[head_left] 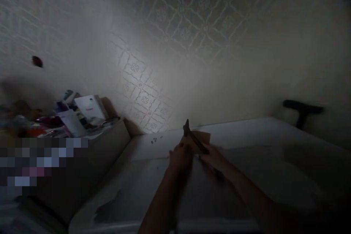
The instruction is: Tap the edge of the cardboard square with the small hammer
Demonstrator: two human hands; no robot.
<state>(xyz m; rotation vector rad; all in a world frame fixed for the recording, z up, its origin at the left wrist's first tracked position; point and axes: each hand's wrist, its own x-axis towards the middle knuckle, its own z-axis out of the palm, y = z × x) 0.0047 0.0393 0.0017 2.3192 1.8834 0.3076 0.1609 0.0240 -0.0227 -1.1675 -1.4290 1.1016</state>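
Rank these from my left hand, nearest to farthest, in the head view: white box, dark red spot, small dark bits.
1. Small dark bits: left of your left hand.
2. White box: farther left.
3. Dark red spot: upper far left.

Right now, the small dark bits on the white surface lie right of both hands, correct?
No, the head view shows the small dark bits on the white surface lying left of both the left hand and right hand.

Pale wallpaper [144,99] with lattice-and-flower pattern; small dark red oval object [37,61] shows against it, left. White rectangular box [89,106] sits tilted amid mixed clutter [71,122] atop grey-sided unit [105,150]. Black T-shaped object [303,109], far right.
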